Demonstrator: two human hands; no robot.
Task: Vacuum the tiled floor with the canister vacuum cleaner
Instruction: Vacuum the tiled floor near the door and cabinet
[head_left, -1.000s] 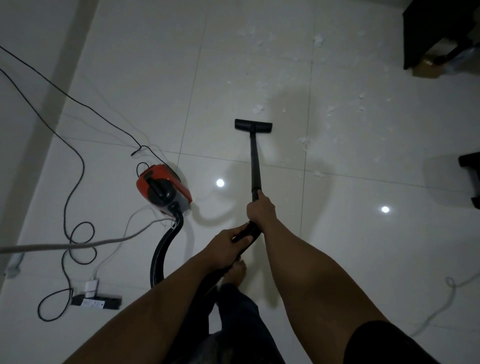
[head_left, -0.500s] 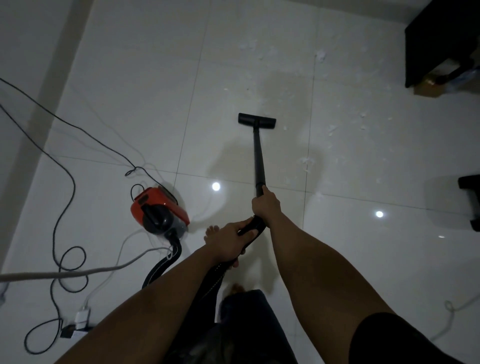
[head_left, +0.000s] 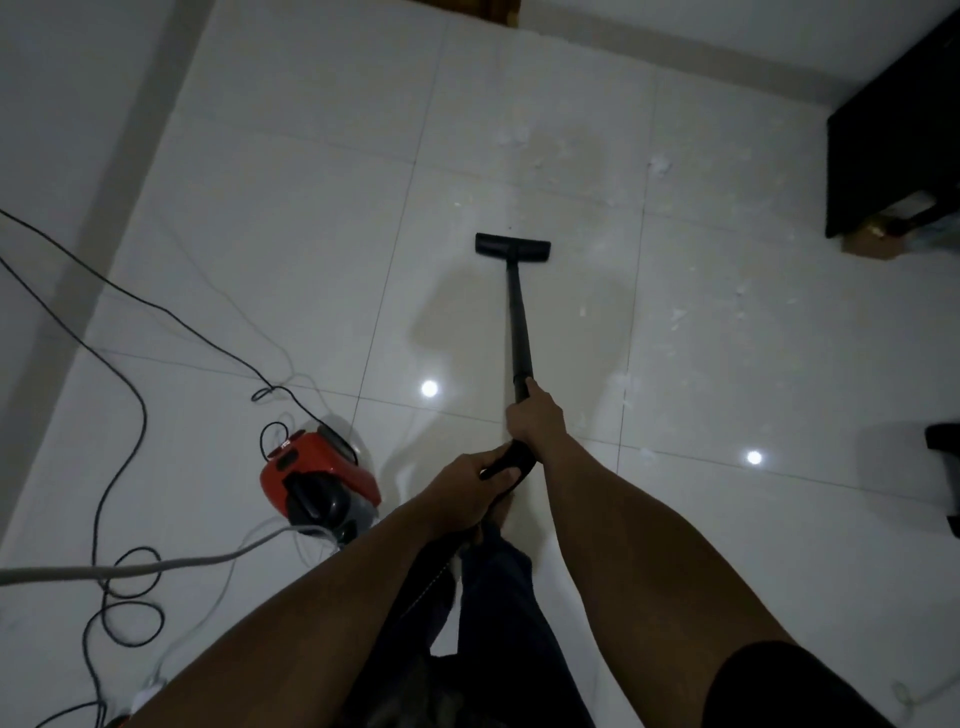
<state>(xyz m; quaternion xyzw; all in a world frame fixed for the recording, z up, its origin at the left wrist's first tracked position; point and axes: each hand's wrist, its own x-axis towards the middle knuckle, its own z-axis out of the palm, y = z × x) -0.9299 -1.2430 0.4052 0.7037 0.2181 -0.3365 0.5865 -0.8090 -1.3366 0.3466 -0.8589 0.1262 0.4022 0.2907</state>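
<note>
Grip was two-handed: right hand (head_left: 535, 421) curled round the wand (head_left: 521, 332), left hand (head_left: 470, 480) clamped on its handle end. Its floor head (head_left: 512, 245) sat flat on the tiled floor (head_left: 291, 249), canister (head_left: 317, 480) behind-left by the cord (head_left: 141, 415). Some white bits (head_left: 680, 314), prob paper, lay to the right, so slow overlapping strokes that way imo.

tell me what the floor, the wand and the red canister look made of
Floor: glossy glazed tile, likely ceramic or porcelain; it mirrors two light spots and shows grout lines. Wand: matte black tube, plastic or painted metal, cannot tell. Canister: probably moulded plastic, red shell with slight sheen, black handle.
</note>
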